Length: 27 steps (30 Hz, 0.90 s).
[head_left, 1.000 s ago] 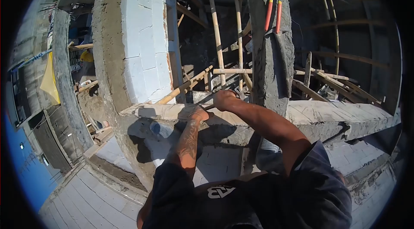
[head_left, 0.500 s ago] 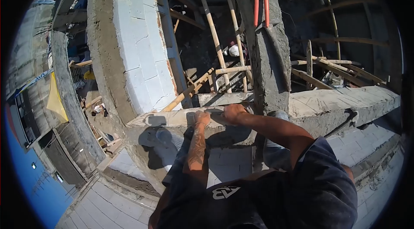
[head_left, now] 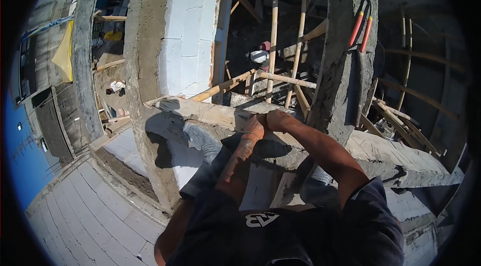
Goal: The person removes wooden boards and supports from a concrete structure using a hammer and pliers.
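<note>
Both my hands are together on top of a narrow concrete ledge [head_left: 215, 115] in front of me. My left hand [head_left: 254, 126] is closed at the ledge's edge, with a thin band round its wrist. My right hand [head_left: 278, 120] is closed too and touches or nearly touches the left. Whatever lies between my fingers is too small to make out. Beyond and to the right, pliers with red and yellow handles [head_left: 362, 30] lie on a rough concrete column [head_left: 345, 80].
Bamboo poles [head_left: 273, 30] and timber stand beyond the ledge, over a deep drop. Two people are far below, one in a white top [head_left: 117, 86], another by the poles [head_left: 260, 56]. A white block wall [head_left: 188, 35] rises at the left. Yellow cloth [head_left: 65, 55] hangs farther left.
The view has shifted, so the column and pliers appear farther right. My hands have come together; before, they were apart on the ledge.
</note>
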Available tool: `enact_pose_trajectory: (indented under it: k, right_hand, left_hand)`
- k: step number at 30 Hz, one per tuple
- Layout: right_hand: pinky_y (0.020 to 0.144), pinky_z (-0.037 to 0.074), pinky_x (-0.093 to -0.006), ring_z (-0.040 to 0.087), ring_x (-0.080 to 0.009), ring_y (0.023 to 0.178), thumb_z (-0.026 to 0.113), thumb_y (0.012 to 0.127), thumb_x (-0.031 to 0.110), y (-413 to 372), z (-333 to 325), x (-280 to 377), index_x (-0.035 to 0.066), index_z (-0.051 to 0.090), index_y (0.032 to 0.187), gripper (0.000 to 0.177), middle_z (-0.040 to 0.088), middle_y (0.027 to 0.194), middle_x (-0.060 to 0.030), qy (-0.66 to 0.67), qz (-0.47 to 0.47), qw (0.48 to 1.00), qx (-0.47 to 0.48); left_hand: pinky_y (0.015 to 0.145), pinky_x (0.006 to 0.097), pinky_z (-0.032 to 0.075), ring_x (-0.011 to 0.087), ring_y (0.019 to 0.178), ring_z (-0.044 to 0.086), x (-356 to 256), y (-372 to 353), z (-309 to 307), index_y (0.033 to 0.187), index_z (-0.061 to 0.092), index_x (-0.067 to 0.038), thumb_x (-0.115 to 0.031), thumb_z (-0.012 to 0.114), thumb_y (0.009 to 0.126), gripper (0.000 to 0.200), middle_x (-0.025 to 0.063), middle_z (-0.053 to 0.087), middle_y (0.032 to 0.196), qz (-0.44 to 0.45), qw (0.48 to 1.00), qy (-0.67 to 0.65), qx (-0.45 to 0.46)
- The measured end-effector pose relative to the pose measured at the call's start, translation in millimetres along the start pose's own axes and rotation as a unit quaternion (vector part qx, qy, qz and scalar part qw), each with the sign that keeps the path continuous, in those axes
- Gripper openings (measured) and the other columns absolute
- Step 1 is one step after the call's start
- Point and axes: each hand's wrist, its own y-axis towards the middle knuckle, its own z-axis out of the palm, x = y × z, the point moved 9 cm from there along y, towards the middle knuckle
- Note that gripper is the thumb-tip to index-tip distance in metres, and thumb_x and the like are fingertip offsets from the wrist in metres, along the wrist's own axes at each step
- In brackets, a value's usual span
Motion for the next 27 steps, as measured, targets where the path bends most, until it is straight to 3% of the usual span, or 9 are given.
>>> enact_pose_trajectory:
  k: [4, 6, 9, 13, 18, 21, 25, 26, 27]
  right_hand:
    - [0.074, 0.045, -0.044, 0.061, -0.0307, 0.086, 0.051, 0.074, 0.014, -49, -17, 8, -0.001, 0.06, 0.092, 0.025, 0.062, 0.085, -0.0169, -0.206, -0.079, 0.971, -0.093]
    - [0.083, 0.035, -0.0426, 0.058, -0.0257, 0.077, 0.048, 0.077, 0.018, -87, -7, 14, -0.001, 0.055, 0.095, 0.026, 0.061, 0.078, -0.0109, -0.446, -0.141, 0.843, -0.264]
    - [0.089, 0.032, -0.0423, 0.058, -0.0254, 0.087, 0.049, 0.077, 0.019, -101, -13, 0, 0.002, 0.058, 0.091, 0.023, 0.062, 0.083, -0.0109, -0.35, -0.223, 0.85, -0.323]
    - [0.073, 0.041, -0.039, 0.059, -0.0253, 0.078, 0.05, 0.073, 0.016, -101, -23, 5, 0.004, 0.057, 0.087, 0.02, 0.061, 0.079, -0.0106, -0.256, -0.333, 0.855, -0.305]
    - [0.056, 0.044, -0.0382, 0.059, -0.0278, 0.054, 0.049, 0.074, 0.015, -94, -29, 2, 0.001, 0.056, 0.093, 0.025, 0.06, 0.062, -0.0118, -0.296, -0.361, 0.831, -0.301]
    - [0.053, 0.042, -0.0382, 0.058, -0.0266, 0.053, 0.048, 0.075, 0.016, -75, -38, -8, 0.001, 0.056, 0.095, 0.026, 0.058, 0.061, -0.0118, -0.322, -0.38, 0.824, -0.271]
    - [0.048, 0.038, -0.0392, 0.053, -0.0246, 0.049, 0.05, 0.075, 0.019, -70, -50, -15, 0.004, 0.057, 0.098, 0.028, 0.053, 0.054, -0.0101, -0.331, -0.451, 0.77, -0.306]
    - [0.053, 0.042, -0.0391, 0.058, -0.0263, 0.057, 0.051, 0.074, 0.02, -70, -61, -7, 0.005, 0.058, 0.098, 0.03, 0.056, 0.058, -0.0127, -0.333, -0.376, 0.83, -0.243]
    - [0.056, 0.044, -0.039, 0.059, -0.0278, 0.062, 0.053, 0.073, 0.022, -64, -68, -6, 0.006, 0.061, 0.093, 0.027, 0.058, 0.062, -0.0142, -0.334, -0.379, 0.822, -0.263]
  left_hand:
    - [0.096, 0.0419, 0.034, 0.0337, 0.109, 0.045, 0, -10, -23, 0.109, 0.056, -0.003, -0.011, 0.055, 0.074, 0.036, 0.0172, 0.052, 0.115, -0.04, 0.978, -0.114, -0.171]
    - [0.09, 0.0422, 0.038, 0.0336, 0.101, 0.051, -13, 3, -17, 0.098, 0.059, -0.003, -0.011, 0.055, 0.072, 0.027, 0.0171, 0.058, 0.101, 0.027, 0.992, -0.02, -0.119]
    - [0.083, 0.0423, 0.042, 0.0333, 0.092, 0.055, -34, -11, -46, 0.089, 0.061, -0.005, -0.009, 0.055, 0.071, 0.02, 0.0163, 0.06, 0.092, 0.053, 0.993, -0.046, -0.092]
    - [0.077, 0.0422, 0.045, 0.0343, 0.087, 0.056, -35, -7, -37, 0.096, 0.058, -0.008, -0.008, 0.055, 0.07, 0.026, 0.0158, 0.06, 0.09, 0.092, 0.98, -0.086, -0.157]
    - [0.106, 0.0427, 0.009, 0.0311, 0.128, 0.018, -36, 6, 0, 0.127, 0.037, -0.005, -0.018, 0.052, 0.073, 0.058, 0.014, 0.028, 0.135, -0.014, 0.991, -0.13, 0.031]
    - [0.108, 0.0396, 0.009, 0.0344, 0.129, 0.017, -27, 29, 15, 0.128, 0.035, -0.001, -0.03, 0.053, 0.074, 0.064, 0.0208, 0.024, 0.138, -0.032, 0.992, -0.126, 0.0]
    - [0.107, 0.0444, 0.011, 0.0398, 0.119, 0.035, -11, 91, 76, 0.103, 0.06, 0.003, -0.034, 0.048, 0.079, 0.046, 0.0248, 0.048, 0.119, 0.029, 0.996, 0.066, -0.047]
    - [0.099, 0.0438, 0.03, 0.0385, 0.098, 0.054, -30, 47, 9, 0.088, 0.067, -0.003, -0.03, 0.052, 0.077, 0.033, 0.0206, 0.063, 0.09, 0.068, 0.911, 0.124, -0.388]
    - [0.089, 0.0428, 0.038, 0.0365, 0.088, 0.057, -28, 50, -2, 0.086, 0.066, -0.005, -0.028, 0.054, 0.075, 0.028, 0.0188, 0.063, 0.083, 0.064, 0.945, 0.0, -0.321]
